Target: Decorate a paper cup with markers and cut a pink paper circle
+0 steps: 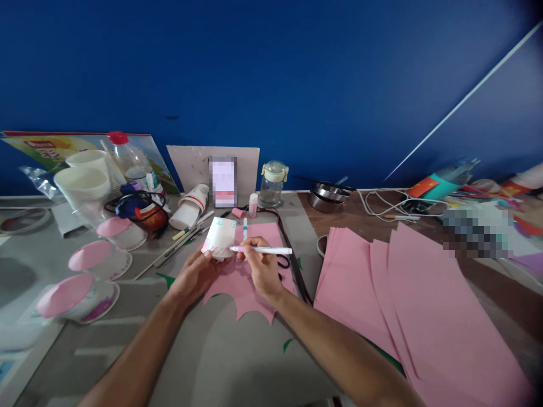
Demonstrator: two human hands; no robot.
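My left hand (197, 275) is closed on a white paper cup (220, 234), which bears small green marks near its top and pink strokes near its lower edge. In my right hand (261, 268) is a white marker (271, 250), its tip at the side of the cup. Beneath both hands lies a pink paper sheet (252, 299) with a scalloped front edge. Black scissors (283, 262) rest on that sheet, partly hidden by my right hand. A second marker (245, 229) with a teal band lies just behind the cup.
Cups with pink paper tops (82, 257) stand at left, near stacked paper cups (82, 183) and a red-capped bottle (127, 155). A phone (223, 183) leans at the back beside a glass jar (272, 183). Metal bowls (328, 198) and pink sheets (428, 299) lie at right.
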